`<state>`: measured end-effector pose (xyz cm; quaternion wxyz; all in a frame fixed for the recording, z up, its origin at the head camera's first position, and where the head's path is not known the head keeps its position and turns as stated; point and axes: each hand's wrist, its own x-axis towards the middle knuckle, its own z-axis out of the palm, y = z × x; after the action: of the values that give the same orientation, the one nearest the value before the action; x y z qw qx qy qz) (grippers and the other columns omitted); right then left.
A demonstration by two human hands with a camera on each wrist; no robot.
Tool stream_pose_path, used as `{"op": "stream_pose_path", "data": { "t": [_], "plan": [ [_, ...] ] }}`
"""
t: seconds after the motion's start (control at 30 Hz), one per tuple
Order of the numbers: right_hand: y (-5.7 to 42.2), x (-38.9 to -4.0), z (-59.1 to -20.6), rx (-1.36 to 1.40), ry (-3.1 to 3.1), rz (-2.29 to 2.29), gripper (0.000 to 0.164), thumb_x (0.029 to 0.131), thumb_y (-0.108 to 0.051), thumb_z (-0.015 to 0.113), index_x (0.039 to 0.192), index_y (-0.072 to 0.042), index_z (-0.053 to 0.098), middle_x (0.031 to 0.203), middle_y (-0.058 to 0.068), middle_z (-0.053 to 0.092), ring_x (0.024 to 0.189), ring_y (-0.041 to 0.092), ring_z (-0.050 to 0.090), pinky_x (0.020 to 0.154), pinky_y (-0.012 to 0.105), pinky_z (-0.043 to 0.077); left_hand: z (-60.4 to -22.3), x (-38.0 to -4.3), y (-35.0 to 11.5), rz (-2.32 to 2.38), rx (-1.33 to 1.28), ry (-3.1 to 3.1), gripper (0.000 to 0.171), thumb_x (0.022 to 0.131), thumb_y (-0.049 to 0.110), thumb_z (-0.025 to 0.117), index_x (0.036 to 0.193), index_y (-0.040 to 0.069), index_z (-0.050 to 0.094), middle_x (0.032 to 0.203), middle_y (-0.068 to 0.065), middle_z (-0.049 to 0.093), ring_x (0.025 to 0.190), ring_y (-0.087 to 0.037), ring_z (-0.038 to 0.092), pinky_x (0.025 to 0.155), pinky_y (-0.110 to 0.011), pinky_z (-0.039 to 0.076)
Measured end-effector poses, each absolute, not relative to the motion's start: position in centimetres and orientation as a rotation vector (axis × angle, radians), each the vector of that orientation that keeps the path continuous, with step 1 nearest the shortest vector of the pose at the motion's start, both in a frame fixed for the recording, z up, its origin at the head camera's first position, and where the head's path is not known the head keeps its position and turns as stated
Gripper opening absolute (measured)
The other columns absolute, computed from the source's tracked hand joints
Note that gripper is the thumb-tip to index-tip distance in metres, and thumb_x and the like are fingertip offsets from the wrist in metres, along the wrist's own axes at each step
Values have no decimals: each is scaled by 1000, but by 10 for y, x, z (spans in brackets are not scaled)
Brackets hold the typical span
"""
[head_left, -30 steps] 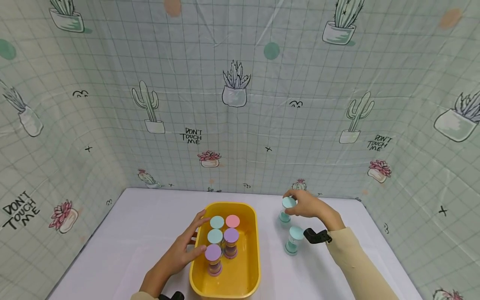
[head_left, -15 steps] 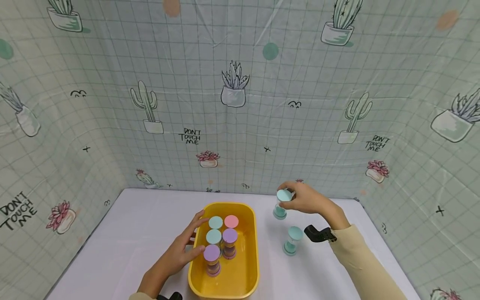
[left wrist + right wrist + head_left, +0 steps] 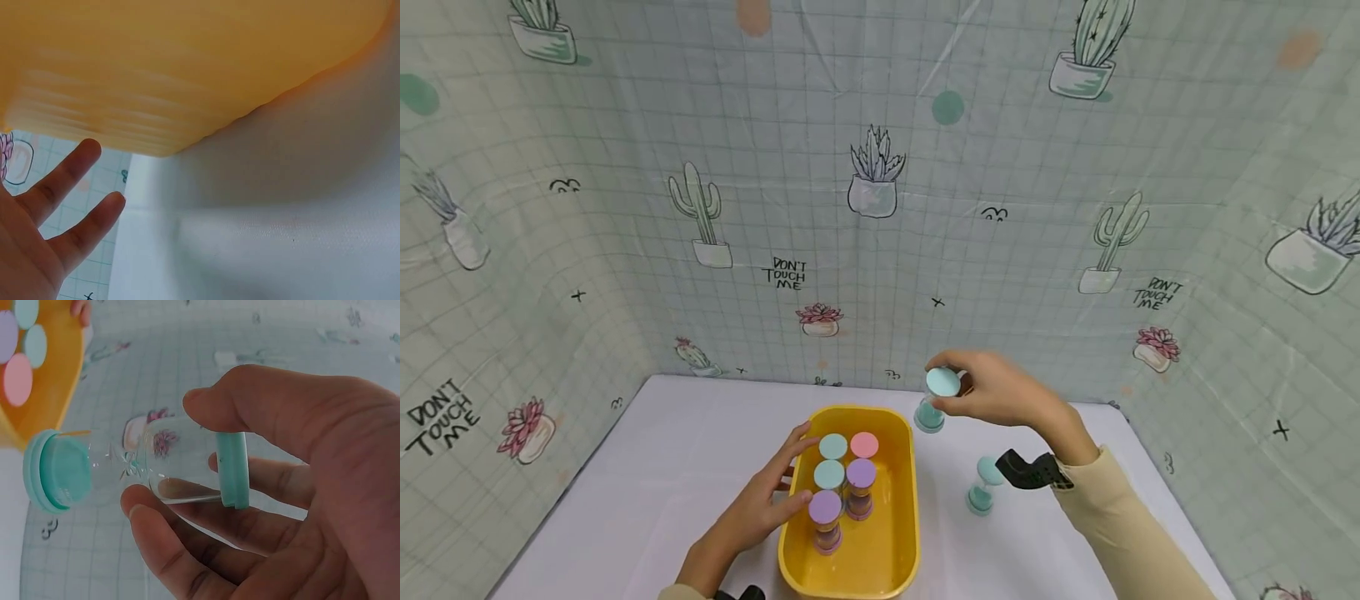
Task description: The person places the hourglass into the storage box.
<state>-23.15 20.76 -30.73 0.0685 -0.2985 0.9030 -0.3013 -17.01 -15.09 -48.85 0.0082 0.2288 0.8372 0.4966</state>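
Note:
My right hand (image 3: 992, 387) grips a sand timer (image 3: 929, 414) by its upper end, thumb and fingers around the mint cap. It is raised off the table, just right of the tray's far corner. The right wrist view shows its clear glass and teal sand (image 3: 69, 467) at the far end. At the left rim of a yellow tray (image 3: 898, 533), my left hand (image 3: 760, 504) rests with its thumb and index finger over the edge; the left wrist view shows two spread, straight fingers (image 3: 87, 231) outside the wall. Inside the tray stand mint timers (image 3: 829, 474), purple timers (image 3: 826, 508) and a pink one (image 3: 864, 444).
Another mint sand timer (image 3: 981, 498) stands upright on the white table (image 3: 1037, 542), right of the tray and near my right wrist. A grid-patterned cloth (image 3: 880, 250) with cactus prints encloses the back and sides of the table.
My right hand has lifted the mint sand timer and carried it left toward the tray. My left hand has stayed at the tray's rim.

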Motion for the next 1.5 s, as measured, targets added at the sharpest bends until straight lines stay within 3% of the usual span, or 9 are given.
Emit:
{"op": "stream_pose_path", "data": {
  "t": [0.17, 0.7, 1.0, 1.5],
  "plan": [
    [191, -221, -301, -982, 2674, -914, 38, 93, -25, 74, 127, -14, 64, 106, 0, 70, 83, 11, 70, 75, 28, 58, -487, -171, -149, 1533, 728, 2622, 62, 100, 29, 62, 157, 24, 40, 173, -5, 18, 117, -20, 57, 91, -37, 52],
    [130, -197, -338, -1115, 2322, -816, 34, 91, -17, 77, 123, -14, 66, 107, -9, 68, 83, 1, 62, 79, 19, 55, -482, -171, -160, 1450, 814, 2621, 66, 100, 24, 61, 160, 19, 35, 172, -18, 14, 122, -36, 60, 91, -40, 54],
    [111, -197, -362, -1116, 2328, -604, 30, 86, -14, 84, 113, -16, 71, 106, -10, 69, 93, 0, 61, 85, 18, 53, -483, -173, -160, 1450, 865, 2619, 67, 100, 23, 62, 161, 22, 34, 173, -14, 15, 119, -32, 62, 91, -42, 54],
    [90, -198, -380, -1153, 2340, -380, 38, 77, -10, 91, 111, -15, 75, 106, -11, 72, 92, -3, 59, 88, 16, 51, -488, -172, -159, 1479, 850, 2620, 67, 100, 22, 61, 161, 22, 33, 173, -13, 15, 120, -35, 61, 90, -38, 54]
  ]
}}
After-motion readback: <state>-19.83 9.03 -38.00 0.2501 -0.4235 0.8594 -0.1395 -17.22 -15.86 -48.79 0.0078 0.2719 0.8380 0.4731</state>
